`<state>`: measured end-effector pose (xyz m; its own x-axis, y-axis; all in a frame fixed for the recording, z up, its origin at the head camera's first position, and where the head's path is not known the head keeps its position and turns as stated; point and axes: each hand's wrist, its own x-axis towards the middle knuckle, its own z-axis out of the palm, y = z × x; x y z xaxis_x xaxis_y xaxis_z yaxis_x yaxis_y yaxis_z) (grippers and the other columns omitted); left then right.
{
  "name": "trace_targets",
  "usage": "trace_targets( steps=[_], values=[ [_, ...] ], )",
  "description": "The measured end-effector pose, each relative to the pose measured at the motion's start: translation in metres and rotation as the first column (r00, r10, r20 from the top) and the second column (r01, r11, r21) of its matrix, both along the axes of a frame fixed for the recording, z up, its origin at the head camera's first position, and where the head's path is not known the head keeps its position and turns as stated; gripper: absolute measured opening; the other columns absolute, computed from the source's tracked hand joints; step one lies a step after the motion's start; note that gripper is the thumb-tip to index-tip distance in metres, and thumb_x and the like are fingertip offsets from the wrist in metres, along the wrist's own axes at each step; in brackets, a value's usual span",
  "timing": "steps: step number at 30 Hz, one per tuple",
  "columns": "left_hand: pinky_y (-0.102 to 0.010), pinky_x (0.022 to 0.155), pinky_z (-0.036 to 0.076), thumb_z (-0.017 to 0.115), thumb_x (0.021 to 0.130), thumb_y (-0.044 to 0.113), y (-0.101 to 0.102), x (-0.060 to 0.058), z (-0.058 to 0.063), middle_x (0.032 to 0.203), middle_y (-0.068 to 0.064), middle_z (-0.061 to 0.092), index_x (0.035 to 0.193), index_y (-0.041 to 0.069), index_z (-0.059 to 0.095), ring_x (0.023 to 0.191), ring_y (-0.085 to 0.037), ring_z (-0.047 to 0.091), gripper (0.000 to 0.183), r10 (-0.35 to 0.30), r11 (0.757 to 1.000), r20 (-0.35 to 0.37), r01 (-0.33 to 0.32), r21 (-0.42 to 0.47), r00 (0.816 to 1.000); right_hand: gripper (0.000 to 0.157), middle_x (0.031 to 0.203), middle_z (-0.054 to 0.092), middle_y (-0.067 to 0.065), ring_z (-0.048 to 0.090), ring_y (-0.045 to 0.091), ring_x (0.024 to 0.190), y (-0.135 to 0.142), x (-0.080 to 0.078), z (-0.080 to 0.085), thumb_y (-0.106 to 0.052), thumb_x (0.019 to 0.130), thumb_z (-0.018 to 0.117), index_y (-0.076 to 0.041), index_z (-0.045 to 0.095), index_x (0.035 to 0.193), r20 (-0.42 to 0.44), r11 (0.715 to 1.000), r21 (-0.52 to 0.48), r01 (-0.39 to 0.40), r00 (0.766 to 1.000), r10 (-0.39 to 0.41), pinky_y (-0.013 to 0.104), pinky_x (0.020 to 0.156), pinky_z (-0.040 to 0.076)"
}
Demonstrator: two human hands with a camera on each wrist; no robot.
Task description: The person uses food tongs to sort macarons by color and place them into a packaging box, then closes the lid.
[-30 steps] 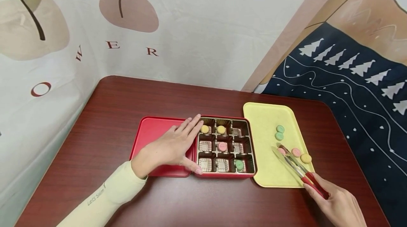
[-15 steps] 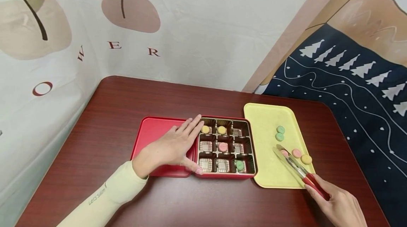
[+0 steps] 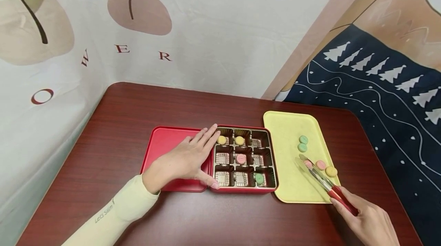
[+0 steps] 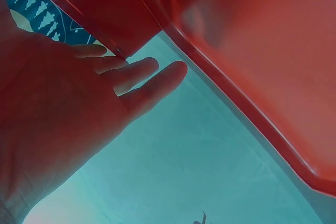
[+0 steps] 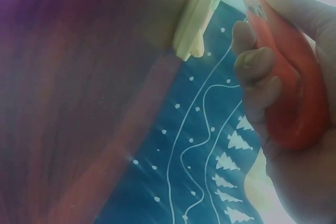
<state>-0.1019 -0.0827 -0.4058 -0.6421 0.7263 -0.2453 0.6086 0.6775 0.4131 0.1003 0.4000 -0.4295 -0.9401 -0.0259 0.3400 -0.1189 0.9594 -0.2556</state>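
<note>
My left hand [image 3: 182, 158] lies with fingers spread along the left rim of a red box [image 3: 241, 190] with a gold-brown compartment insert. Its thumb and fingertips touch that rim. Two yellow, one pink and one green round pieces, like small macarons, sit in separate compartments. On the right, my right hand [image 3: 368, 215] grips red-handled tongs [image 3: 339, 197] over a yellow tray [image 3: 286, 131]. The tong tips are around a pink macaron-like piece [image 3: 307, 164] at tray level; whether they pinch it firmly is unclear. In the right wrist view, fingers curl round the red handle [image 5: 302, 98].
A flat red lid [image 3: 172, 139] lies left of the box, partly under my left forearm and hand. Also on the tray are two green pieces [image 3: 302, 147], another pink piece [image 3: 320, 165] and a yellow piece [image 3: 331, 171] at its right edge. Printed cloth hangs behind the brown table [image 3: 155, 104].
The tong arms have come closer together around the pink piece, which has shifted slightly right. My left hand has stayed on the box.
</note>
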Motion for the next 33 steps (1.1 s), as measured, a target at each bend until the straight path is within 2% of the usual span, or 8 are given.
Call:
trace_targets(
  steps=[9,15,21,28,33],
  values=[
    [-0.068,0.123,0.029,0.081,0.072,0.086,0.001,0.001,0.000,0.182,-0.014,-0.008,0.175,0.004,0.006,0.165,-0.042,0.009,0.152,0.001,1.000,0.000,-0.001,-0.009,1.000,0.053,0.096,0.080,0.017,0.061,0.011,0.066,-0.005,-0.010,0.008,-0.017,0.078,0.098,-0.006,0.081,0.128,0.021,1.000,-0.009,0.019,1.000,-0.019,0.023,0.055,0.042],
    [-0.068,0.123,0.029,0.081,0.072,0.086,0.001,0.001,0.001,0.182,-0.015,-0.007,0.175,0.004,0.006,0.165,-0.043,0.009,0.152,0.003,1.000,0.003,-0.003,-0.009,1.000,0.054,0.101,0.081,0.020,0.067,0.018,0.068,-0.009,-0.017,0.012,-0.014,0.077,0.098,-0.001,0.080,0.126,-0.003,1.000,0.002,-0.018,1.000,0.018,0.023,0.057,0.045],
    [-0.067,0.123,0.029,0.080,0.072,0.087,0.001,0.001,0.001,0.182,-0.014,-0.008,0.175,0.005,0.005,0.165,-0.042,0.009,0.152,0.003,1.000,0.005,-0.003,-0.012,1.000,0.053,0.102,0.080,0.022,0.046,-0.001,0.058,-0.011,-0.023,0.017,-0.012,0.078,0.096,0.001,0.080,0.127,-0.032,0.997,-0.024,-0.069,0.997,0.069,0.021,0.052,0.036],
    [-0.069,0.123,0.029,0.082,0.072,0.085,0.000,0.001,0.002,0.182,-0.014,-0.007,0.175,0.004,0.007,0.165,-0.042,0.010,0.151,0.009,1.000,0.013,-0.009,-0.006,1.000,0.056,0.099,0.082,0.015,0.045,-0.001,0.060,-0.019,-0.034,0.023,-0.011,0.073,0.098,-0.004,0.082,0.127,-0.082,0.993,-0.027,-0.115,0.990,0.112,0.023,0.052,0.035],
    [-0.069,0.123,0.029,0.082,0.072,0.085,0.000,0.002,0.002,0.182,-0.014,-0.007,0.175,0.004,0.007,0.165,-0.042,0.011,0.151,0.008,1.000,0.012,-0.008,-0.006,1.000,0.060,0.090,0.080,0.007,0.046,0.000,0.060,-0.029,-0.042,0.027,-0.007,0.070,0.099,-0.007,0.082,0.127,-0.081,0.989,-0.045,-0.139,0.987,0.136,0.018,0.052,0.034]
  ],
)
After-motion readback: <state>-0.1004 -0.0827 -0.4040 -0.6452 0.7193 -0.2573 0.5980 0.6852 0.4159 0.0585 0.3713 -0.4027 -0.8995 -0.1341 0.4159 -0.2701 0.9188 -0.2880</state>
